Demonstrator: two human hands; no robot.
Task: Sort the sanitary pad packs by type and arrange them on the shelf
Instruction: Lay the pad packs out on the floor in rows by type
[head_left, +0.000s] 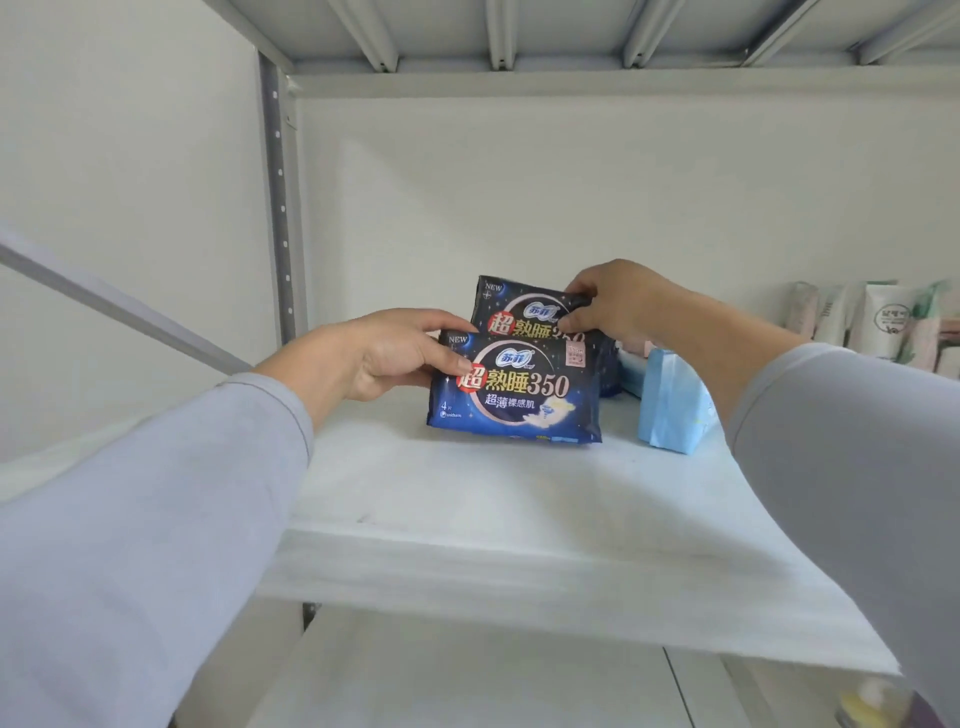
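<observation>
Both arms wear long sleeves of a plain, pale lavender-grey fabric, smooth and matte, with no print, logo, buttons or visible seams. The left sleeve (156, 499) ends at the wrist in a soft, slightly gathered edge, with faint folds running along the forearm. The right sleeve (841, 467) ends the same way, its cuff edge curving round the wrist. The left hand (384, 353) and right hand (618, 306) are bare, with no rings, watch or gloves

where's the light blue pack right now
In the head view the light blue pack stands on the white shelf, right of centre, just right of the two dark blue packs and under the right forearm.
</observation>
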